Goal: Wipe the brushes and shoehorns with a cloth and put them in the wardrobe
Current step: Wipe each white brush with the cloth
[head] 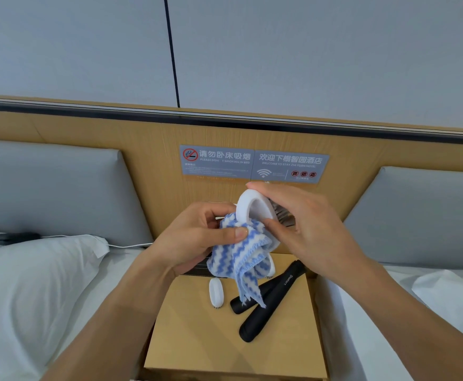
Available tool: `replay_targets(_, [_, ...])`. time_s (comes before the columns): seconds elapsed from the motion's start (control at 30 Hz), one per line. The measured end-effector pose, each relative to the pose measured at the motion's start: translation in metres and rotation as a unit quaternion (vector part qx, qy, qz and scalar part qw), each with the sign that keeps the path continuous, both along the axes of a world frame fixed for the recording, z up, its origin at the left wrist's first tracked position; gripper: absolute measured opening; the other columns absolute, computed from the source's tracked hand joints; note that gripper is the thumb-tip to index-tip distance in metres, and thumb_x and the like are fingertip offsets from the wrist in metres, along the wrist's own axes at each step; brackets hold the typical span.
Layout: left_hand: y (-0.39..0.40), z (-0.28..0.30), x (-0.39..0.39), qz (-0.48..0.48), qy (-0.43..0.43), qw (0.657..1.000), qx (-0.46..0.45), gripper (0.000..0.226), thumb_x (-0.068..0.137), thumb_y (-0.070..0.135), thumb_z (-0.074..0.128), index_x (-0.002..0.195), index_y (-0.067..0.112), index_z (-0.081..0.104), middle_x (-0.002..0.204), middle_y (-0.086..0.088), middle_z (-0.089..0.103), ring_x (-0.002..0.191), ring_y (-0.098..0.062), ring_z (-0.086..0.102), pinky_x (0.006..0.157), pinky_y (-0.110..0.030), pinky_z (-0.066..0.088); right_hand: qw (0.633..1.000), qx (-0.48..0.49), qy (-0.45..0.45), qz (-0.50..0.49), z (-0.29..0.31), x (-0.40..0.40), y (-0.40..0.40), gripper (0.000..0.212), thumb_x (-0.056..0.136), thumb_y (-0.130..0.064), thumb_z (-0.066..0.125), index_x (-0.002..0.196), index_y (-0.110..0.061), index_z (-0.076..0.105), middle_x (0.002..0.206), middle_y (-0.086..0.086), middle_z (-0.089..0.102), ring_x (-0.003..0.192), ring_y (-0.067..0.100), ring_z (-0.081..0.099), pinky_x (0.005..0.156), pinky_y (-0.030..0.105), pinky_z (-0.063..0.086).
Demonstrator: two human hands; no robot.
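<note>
Step in hand: wiping the first brush [252, 206], by the look of it; nothing has gone to the wardrobe yet, and no wardrobe is in view. The right hand [301, 229] grips the white brush from above, fingers curled over its back and thumb under the rim, bristles turned toward the wall. The left hand [197, 237] pinches the blue-and-white cloth [241, 257] between thumb and curled fingers and presses it against the brush's lower edge; the rest of the cloth hangs loose. Both hands are held above the worktop [197, 334], a small wooden nightstand between two beds. Still lying on it: a small white brush [215, 292] and two black shoehorns [272, 301], side by side and touching or nearly so. Something white with bristles [271, 270] sits behind the hanging cloth, probably a third brush, but it is mostly hidden. Next move, as a judgement: work the cloth round the brush's back and rim, turning the brush in the right hand, then set it apart from the unwiped items before taking the next one. The hanging cloth tail could drag across the shoehorns.
</note>
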State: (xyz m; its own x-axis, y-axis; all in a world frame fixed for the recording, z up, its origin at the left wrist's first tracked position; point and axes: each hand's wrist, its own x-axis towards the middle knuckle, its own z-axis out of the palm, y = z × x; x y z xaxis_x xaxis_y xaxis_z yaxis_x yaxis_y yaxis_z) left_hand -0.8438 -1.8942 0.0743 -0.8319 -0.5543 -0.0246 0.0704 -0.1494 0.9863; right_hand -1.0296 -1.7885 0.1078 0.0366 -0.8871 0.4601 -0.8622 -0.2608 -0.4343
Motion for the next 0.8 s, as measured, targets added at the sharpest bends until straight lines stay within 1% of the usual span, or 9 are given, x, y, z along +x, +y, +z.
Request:
replay_targets(0.1, [-0.001,-0.001,0.001,0.0,0.006,0.999,0.032,0.037,0.085,0.013,0.069,0.113,-0.01,0.063,0.111,-0.027,0.067,0.098,-0.036,0.068,0.088,-0.043,0.055,1.0,0.005,0.012,0.002,-0.005,0.002,0.004,0.06,0.093,-0.017,0.071,0.148,-0.024,0.047,0.131,-0.008,0.064,0.118,0.002,0.055,0.095,0.013,0.042])
replay_targets(0.2, [-0.003,-0.001,0.0,-0.006,-0.006,0.997,0.078,0.049,0.081,0.022,0.073,0.113,-0.014,0.061,0.111,-0.03,0.065,0.096,-0.035,0.066,0.09,-0.044,0.052,0.998,0.017,0.051,-0.019,-0.009,0.003,0.005,0.085,0.092,-0.02,0.072,0.158,-0.03,0.021,0.111,-0.005,0.067,0.098,0.008,0.058,0.079,0.019,0.044])
replay_targets(0.27, [-0.004,-0.001,0.0,-0.013,-0.017,0.993,0.117,0.043,0.08,0.022,0.073,0.108,-0.01,0.066,0.105,-0.023,0.069,0.091,-0.03,0.069,0.085,-0.038,0.057,0.997,0.007,0.079,-0.023,-0.011,0.003,0.005,0.095,0.089,-0.018,0.074,0.16,-0.03,0.012,0.097,-0.003,0.068,0.083,0.012,0.06,0.073,0.023,0.046])
replay_targets(0.43, [-0.002,0.004,-0.006,-0.046,-0.062,0.961,0.264,0.036,0.065,0.033,0.078,0.086,0.004,0.078,0.09,-0.011,0.075,0.08,-0.022,0.073,0.071,-0.033,0.059,0.99,-0.021,0.14,-0.016,-0.019,0.002,0.007,0.096,0.078,-0.004,0.08,0.157,-0.013,0.026,0.071,-0.008,0.052,0.062,0.007,0.042,0.061,0.013,0.037])
replay_targets(0.5, [-0.002,0.006,-0.008,-0.049,-0.074,0.955,0.283,0.035,0.065,0.033,0.08,0.085,0.005,0.078,0.088,-0.011,0.075,0.077,-0.021,0.073,0.068,-0.032,0.059,0.989,-0.025,0.148,-0.007,-0.024,0.0,0.007,0.091,0.077,-0.003,0.081,0.154,-0.01,0.032,0.074,-0.003,0.059,0.062,0.009,0.049,0.058,0.015,0.043])
replay_targets(0.57, [-0.002,0.004,-0.009,-0.037,-0.067,0.958,0.275,0.034,0.073,0.029,0.077,0.092,0.001,0.074,0.091,-0.014,0.073,0.078,-0.023,0.072,0.069,-0.034,0.059,0.992,-0.023,0.122,-0.008,-0.027,-0.002,0.008,0.084,0.079,-0.004,0.082,0.151,-0.009,0.039,0.085,0.006,0.07,0.07,0.021,0.065,0.059,0.035,0.056])
replay_targets(0.63, [0.0,0.002,-0.011,-0.006,-0.053,0.969,0.24,0.037,0.074,0.024,0.076,0.099,-0.003,0.071,0.096,-0.018,0.072,0.081,-0.026,0.072,0.072,-0.035,0.059,0.998,-0.008,0.056,-0.037,-0.027,-0.004,0.007,0.074,0.084,-0.013,0.079,0.149,-0.012,0.044,0.095,0.01,0.074,0.081,0.026,0.07,0.068,0.043,0.058])
replay_targets(0.7, [0.004,0.001,-0.012,0.018,-0.041,0.984,0.174,0.035,0.073,0.022,0.08,0.098,-0.001,0.073,0.097,-0.019,0.073,0.084,-0.028,0.072,0.075,-0.035,0.058,0.997,0.018,-0.038,-0.066,-0.027,-0.005,0.004,0.068,0.086,-0.022,0.077,0.147,-0.019,0.047,0.103,0.007,0.075,0.089,0.021,0.072,0.078,0.039,0.058])
replay_targets(0.8, [0.01,0.002,-0.013,0.054,-0.057,0.997,0.004,0.027,0.077,0.023,0.08,0.097,0.006,0.074,0.095,-0.014,0.075,0.085,-0.029,0.073,0.076,-0.036,0.058,0.982,0.051,-0.157,-0.094,-0.028,-0.007,-0.002,0.065,0.083,-0.022,0.081,0.142,-0.028,0.055,0.118,-0.012,0.071,0.104,0.0,0.068,0.088,0.02,0.056])
